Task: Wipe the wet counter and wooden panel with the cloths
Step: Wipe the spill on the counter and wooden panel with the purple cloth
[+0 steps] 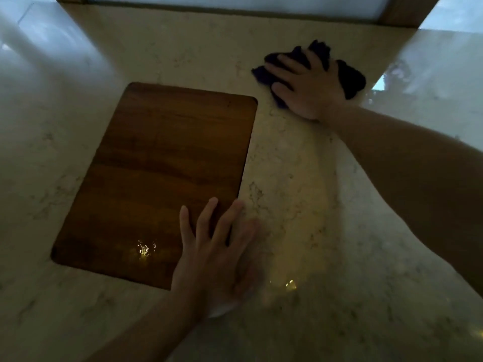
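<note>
A brown wooden panel (159,178) lies set into the pale marble counter (292,163). My right hand (305,84) presses flat, fingers spread, on a dark blue cloth (350,77) at the far right of the counter. My left hand (219,246) lies flat with straight fingers across the panel's near right corner and the counter. A pale cloth (222,308) shows blurred under its palm. Wet glints sit on the panel near its front edge.
Glossy side walls rise at the left (39,61) and right (444,74) of the counter. A wood-framed window (235,1) runs along the back. A bright wet spot (291,283) shines on the counter right of my left hand.
</note>
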